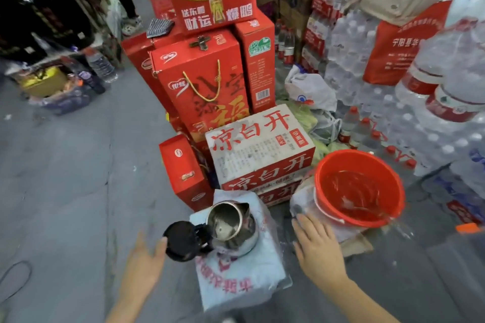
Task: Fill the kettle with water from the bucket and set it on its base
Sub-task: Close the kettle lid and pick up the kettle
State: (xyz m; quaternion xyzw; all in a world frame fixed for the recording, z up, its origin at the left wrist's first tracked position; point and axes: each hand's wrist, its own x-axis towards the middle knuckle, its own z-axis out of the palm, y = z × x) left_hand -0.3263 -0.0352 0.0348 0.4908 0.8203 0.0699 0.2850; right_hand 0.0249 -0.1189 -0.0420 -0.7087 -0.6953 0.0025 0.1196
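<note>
A steel kettle (231, 225) stands upright on a low stand covered with a white printed bag (236, 278). Its black lid (181, 240) is flipped open to the left, and the inside shows bare metal. A red bucket (359, 186) holding water sits to the right on plastic-wrapped packs. My left hand (145, 262) hovers open just left of the lid, a fingertip close to its rim. My right hand (317, 246) is open, palm down, between the kettle and the bucket, near the bucket's wall. The kettle's base cannot be made out under it.
A white and red carton (259, 144) stands right behind the kettle, with red gift boxes (202, 81) stacked beyond it. Shrink-wrapped water bottle packs (409, 102) fill the right side. Grey pavement (65, 178) stretches to the left, with a black cable (15, 280) lying on it.
</note>
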